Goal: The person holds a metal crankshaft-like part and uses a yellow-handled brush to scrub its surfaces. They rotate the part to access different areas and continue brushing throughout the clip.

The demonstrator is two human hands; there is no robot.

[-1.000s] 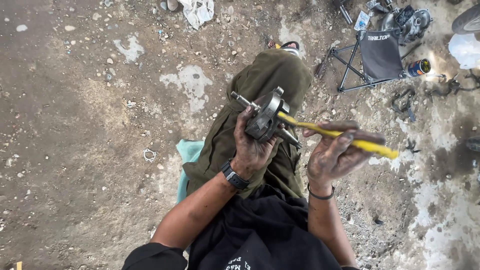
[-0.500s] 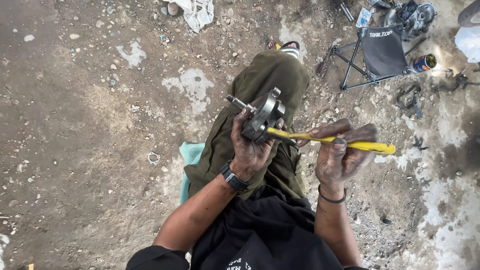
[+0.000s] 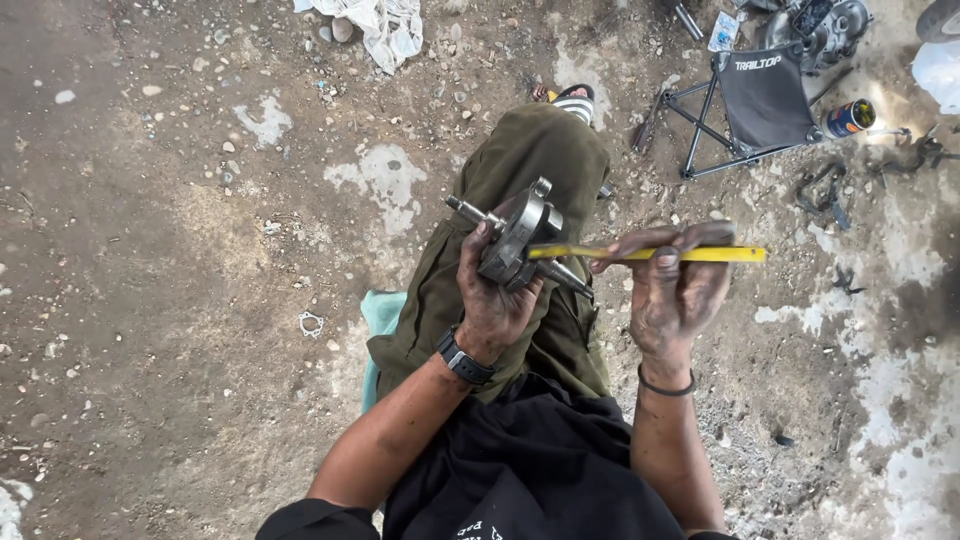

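My left hand [image 3: 492, 300] grips a grey metal crankshaft-like part [image 3: 515, 238], with round webs and a shaft sticking out at each end, held above my olive-trousered leg [image 3: 520, 170]. My right hand [image 3: 672, 290], dark with grease, holds a flat yellow strip tool [image 3: 640, 254]. The strip lies level, and its left tip goes in between the webs of the metal part. A black watch [image 3: 463, 357] is on my left wrist and a thin band [image 3: 667, 384] is on the right.
Bare dirt and patchy concrete lie all around. A small black folding stool [image 3: 760, 100], a can [image 3: 850, 118] and engine parts [image 3: 825, 25] sit at the upper right. A white rag [image 3: 385, 25] lies at the top. A teal cloth [image 3: 382, 315] shows under my leg, with a small gasket [image 3: 311, 323] to its left.
The yellow strip has swung from sloping down to the right up to level, its tip staying in the metal part. Both hands shifted slightly with the part.
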